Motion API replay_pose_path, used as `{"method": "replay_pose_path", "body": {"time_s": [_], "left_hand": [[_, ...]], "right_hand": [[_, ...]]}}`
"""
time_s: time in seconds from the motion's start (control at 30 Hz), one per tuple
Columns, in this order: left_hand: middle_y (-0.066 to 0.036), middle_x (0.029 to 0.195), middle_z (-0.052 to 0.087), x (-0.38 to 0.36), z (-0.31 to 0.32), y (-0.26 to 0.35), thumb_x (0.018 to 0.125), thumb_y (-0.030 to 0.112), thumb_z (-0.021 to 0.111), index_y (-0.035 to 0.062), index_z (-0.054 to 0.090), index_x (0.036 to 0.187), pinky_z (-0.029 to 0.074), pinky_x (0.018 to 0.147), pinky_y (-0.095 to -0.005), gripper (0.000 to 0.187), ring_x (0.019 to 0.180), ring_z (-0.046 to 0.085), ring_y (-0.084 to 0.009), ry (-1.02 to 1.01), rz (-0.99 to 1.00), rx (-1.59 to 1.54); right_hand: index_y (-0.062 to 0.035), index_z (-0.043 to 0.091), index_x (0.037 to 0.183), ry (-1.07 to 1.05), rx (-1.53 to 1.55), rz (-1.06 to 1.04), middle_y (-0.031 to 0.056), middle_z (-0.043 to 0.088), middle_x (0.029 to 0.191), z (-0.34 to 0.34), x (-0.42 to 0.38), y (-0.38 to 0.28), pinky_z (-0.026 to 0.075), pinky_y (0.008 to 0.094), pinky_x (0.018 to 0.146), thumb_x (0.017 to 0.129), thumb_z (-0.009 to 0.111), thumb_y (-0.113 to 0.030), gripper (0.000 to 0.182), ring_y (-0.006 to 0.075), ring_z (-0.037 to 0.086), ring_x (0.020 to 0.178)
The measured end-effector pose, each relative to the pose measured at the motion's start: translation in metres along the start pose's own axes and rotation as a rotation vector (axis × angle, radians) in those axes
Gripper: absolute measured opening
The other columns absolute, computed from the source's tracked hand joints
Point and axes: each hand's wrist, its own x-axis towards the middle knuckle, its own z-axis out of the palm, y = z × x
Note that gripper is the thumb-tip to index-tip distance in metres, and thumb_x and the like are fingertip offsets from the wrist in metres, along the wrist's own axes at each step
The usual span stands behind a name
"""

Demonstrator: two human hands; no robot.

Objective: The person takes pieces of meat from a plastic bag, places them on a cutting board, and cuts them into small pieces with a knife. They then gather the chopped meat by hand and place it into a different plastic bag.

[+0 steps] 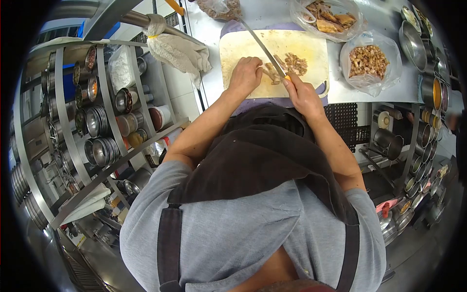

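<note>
My right hand (304,99) is closed around the yellow handle of a long knife (264,47). The blade points away to the upper left, crossing above a cutting board (238,46) close to the meat. Curled fingers of my left hand (246,75) hold down a piece of cooked meat (271,74) on the board, left of the blade; the fingertips are partly hidden. To the right of the blade lies a small heap of chopped meat (296,64). A purple cloth (233,27) shows under the board.
Right of the board, a plastic-lined container (369,62) holds diced meat. Behind it sits a bag of larger meat pieces (333,22). Another bag (220,8) stands at the back left. A towel (172,46) hangs on a rail. Racks of metal bowls (97,121) stand at left.
</note>
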Motion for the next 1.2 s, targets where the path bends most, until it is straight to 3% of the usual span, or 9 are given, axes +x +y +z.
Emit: {"method": "replay_pose_path", "body": {"time_s": [0.37,0.63,0.7,0.73,0.8,0.83,0.9,1.1,1.2], "left_hand": [[-0.016,0.090,0.065,0.006,0.014,0.007,0.078,0.008,0.067,0.0007,0.065,0.092,0.049,0.081,-0.0436,0.016,0.090,0.059,-0.0356,-0.014,0.098,0.054],[-0.014,0.097,0.065,0.017,0.005,0.006,0.079,0.010,0.068,0.0021,0.065,0.095,0.049,0.080,-0.0431,0.018,0.094,0.059,-0.0347,-0.070,0.173,0.037],[-0.011,0.119,0.060,0.028,0.002,0.009,0.077,0.010,0.066,0.0064,0.066,0.110,0.045,0.092,-0.0448,0.033,0.114,0.054,-0.0307,-0.224,0.379,0.030],[-0.011,0.119,0.060,0.030,0.003,0.011,0.077,0.010,0.066,0.0064,0.066,0.110,0.045,0.092,-0.0448,0.033,0.114,0.054,-0.0307,-0.224,0.385,0.028],[-0.008,0.134,0.052,0.034,0.003,0.019,0.077,0.009,0.065,0.0117,0.060,0.126,0.040,0.099,-0.0465,0.050,0.128,0.044,-0.0273,-0.453,0.407,0.159],[-0.008,0.134,0.052,0.035,0.000,0.022,0.077,0.009,0.065,0.0117,0.060,0.126,0.040,0.099,-0.0465,0.050,0.128,0.044,-0.0273,-0.454,0.413,0.159],[-0.011,0.141,0.047,0.036,-0.009,0.027,0.076,0.013,0.069,0.0153,0.051,0.138,0.036,0.106,-0.0465,0.064,0.135,0.039,-0.0289,-0.681,0.457,0.221],[-0.008,0.141,0.050,0.039,-0.007,0.020,0.078,0.016,0.070,0.0169,0.054,0.135,0.040,0.102,-0.0435,0.060,0.132,0.043,-0.0271,-0.650,0.635,0.365],[-0.005,0.133,0.056,0.039,-0.002,0.022,0.077,0.018,0.071,0.0141,0.059,0.126,0.044,0.096,-0.0417,0.051,0.124,0.049,-0.0262,-0.576,0.596,0.298]], "right_hand": [[-0.0056,0.057,0.099,-0.073,-0.146,-0.017,0.0261,0.064,0.071,0.028,0.008,0.044,0.048,0.0551,0.064,0.100,0.050,-0.032,0.027,0.0449,0.063,0.071],[-0.0050,0.058,0.117,0.048,0.044,0.182,0.0286,0.064,0.081,-0.008,-0.012,0.031,0.048,0.0511,0.070,0.101,0.050,-0.035,0.035,0.0478,0.062,0.082],[-0.0054,0.059,0.116,0.046,0.046,0.262,0.0292,0.064,0.083,-0.014,-0.015,0.039,0.048,0.0511,0.070,0.101,0.050,-0.034,0.034,0.0482,0.062,0.083],[-0.0057,0.059,0.115,0.039,0.049,0.337,0.0297,0.064,0.084,-0.017,-0.016,0.042,0.048,0.0511,0.070,0.101,0.050,-0.034,0.033,0.0486,0.062,0.084],[-0.0064,0.060,0.114,0.057,0.035,0.322,0.0294,0.064,0.084,-0.018,-0.023,0.045,0.048,0.0507,0.071,0.101,0.049,-0.034,0.033,0.0488,0.062,0.085],[-0.0064,0.060,0.114,0.056,0.035,0.327,0.0289,0.064,0.083,-0.019,-0.026,0.044,0.048,0.0507,0.071,0.101,0.050,-0.035,0.033,0.0483,0.062,0.085],[-0.0064,0.061,0.114,0.063,0.037,0.339,0.0284,0.065,0.083,-0.019,-0.032,0.045,0.048,0.0507,0.072,0.100,0.050,-0.035,0.033,0.0479,0.062,0.086],[-0.0071,0.063,0.114,0.068,0.053,0.382,0.0273,0.066,0.084,-0.010,-0.043,0.049,0.049,0.0505,0.072,0.100,0.051,-0.036,0.034,0.0461,0.064,0.086],[-0.0071,0.063,0.114,0.058,0.050,0.395,0.0273,0.066,0.085,-0.009,-0.044,0.047,0.049,0.0499,0.073,0.100,0.051,-0.037,0.035,0.0458,0.064,0.087]]}}
